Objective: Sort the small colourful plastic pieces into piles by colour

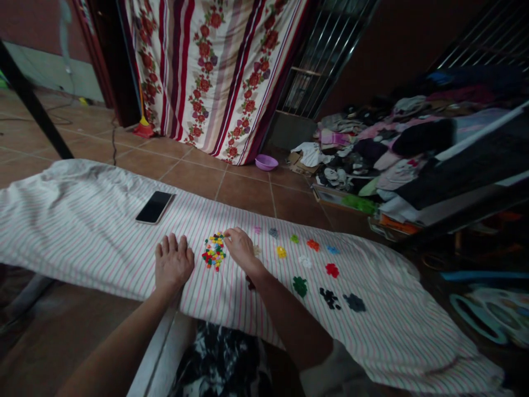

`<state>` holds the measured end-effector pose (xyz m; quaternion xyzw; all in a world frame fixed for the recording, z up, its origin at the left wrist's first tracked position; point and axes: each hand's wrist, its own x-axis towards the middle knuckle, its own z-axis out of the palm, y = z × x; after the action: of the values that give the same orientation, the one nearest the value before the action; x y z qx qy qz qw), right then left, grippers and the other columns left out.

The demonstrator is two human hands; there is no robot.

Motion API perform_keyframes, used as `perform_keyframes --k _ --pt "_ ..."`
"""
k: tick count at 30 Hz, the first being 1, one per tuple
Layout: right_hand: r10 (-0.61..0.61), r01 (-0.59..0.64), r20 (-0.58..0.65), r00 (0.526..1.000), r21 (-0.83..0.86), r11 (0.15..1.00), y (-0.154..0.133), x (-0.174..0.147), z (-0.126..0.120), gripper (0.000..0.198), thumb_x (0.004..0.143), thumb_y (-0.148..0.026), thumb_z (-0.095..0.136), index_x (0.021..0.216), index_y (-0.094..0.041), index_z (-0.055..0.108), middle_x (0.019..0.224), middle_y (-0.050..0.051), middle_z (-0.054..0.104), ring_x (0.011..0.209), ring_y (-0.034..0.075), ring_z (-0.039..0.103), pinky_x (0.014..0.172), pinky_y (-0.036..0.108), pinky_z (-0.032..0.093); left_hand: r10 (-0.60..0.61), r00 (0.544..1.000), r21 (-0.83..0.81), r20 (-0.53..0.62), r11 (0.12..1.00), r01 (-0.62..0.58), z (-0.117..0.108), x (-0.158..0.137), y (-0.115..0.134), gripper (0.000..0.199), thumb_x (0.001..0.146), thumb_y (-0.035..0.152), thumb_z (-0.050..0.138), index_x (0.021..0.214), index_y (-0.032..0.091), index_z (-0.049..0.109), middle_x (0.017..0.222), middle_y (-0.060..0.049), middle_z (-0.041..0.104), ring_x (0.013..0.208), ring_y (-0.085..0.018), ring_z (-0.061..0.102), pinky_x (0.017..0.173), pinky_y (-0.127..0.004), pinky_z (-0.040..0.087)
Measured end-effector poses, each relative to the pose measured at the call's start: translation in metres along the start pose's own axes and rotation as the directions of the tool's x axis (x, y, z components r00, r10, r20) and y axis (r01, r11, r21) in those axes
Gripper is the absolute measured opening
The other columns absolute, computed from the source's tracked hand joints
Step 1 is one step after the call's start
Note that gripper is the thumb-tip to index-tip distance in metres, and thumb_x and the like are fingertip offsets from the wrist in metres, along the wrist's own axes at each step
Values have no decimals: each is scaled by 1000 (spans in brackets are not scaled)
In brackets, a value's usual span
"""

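Note:
My left hand [174,261] lies flat on the striped cloth, fingers stretched out, just left of a mixed pile of small coloured pieces [214,252]. At the pile's upper right edge, my right hand [240,246] has its fingertips pinched together; whatever is between them is too small to make out. Sorted single-colour heaps spread to the right, among them yellow pieces [281,252], orange pieces [313,245], red pieces [332,269], dark green pieces [300,286], black pieces [329,298] and dark grey pieces [354,302]. My right wrist and forearm partly cover a beige heap and a brown heap.
A phone [155,208] rests on the striped cloth [95,220] to the left. Beyond the table stand a purple basin [266,162] and a red broom [144,129] by a flowered curtain [215,71]. Clothes [384,138] are heaped at the right.

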<state>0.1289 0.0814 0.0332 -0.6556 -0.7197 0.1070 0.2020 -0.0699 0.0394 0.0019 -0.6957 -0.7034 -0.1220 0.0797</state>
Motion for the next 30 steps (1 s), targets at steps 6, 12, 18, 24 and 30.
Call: perform_keyframes --k 6,12,18,24,30 --pt "24 -22 17 1000 -97 995 -5 7 10 15 89 -16 59 94 -23 71 98 5 69 97 20 59 83 29 41 -7 1000 -49 -7 999 7 0 1 0 53 94 33 35 139 9 52 146 -25 47 139 -39 40 113 -54 28" --pt "-10 9 -12 1000 -96 995 0 6 17 16 89 -15 57 87 -24 69 94 6 70 94 22 57 83 31 40 -1 1000 -26 6 1000 1 1 1 0 53 95 33 33 139 9 51 146 -25 47 139 -40 40 112 -54 29" --pt "-9 5 -31 999 -110 994 3 5 19 15 88 -14 58 90 -25 69 95 4 70 94 21 56 83 31 40 2 1000 -13 8 1000 -1 -1 1 1 53 95 33 32 139 10 51 146 -25 47 139 -40 40 112 -54 29" --pt "-17 16 -11 1000 -94 995 4 6 18 15 88 -14 58 87 -24 68 93 5 69 93 21 56 82 31 40 -8 1000 -44 15 999 9 -1 1 1 54 94 33 34 139 9 51 147 -27 46 139 -40 40 113 -55 27" --pt "-43 45 -55 998 45 998 1 5 16 23 86 -11 54 98 -24 69 95 3 70 93 18 59 85 29 42 5 1000 -3 5 1000 -5 0 1 0 54 94 34 33 139 10 51 146 -25 47 138 -40 41 111 -54 29"
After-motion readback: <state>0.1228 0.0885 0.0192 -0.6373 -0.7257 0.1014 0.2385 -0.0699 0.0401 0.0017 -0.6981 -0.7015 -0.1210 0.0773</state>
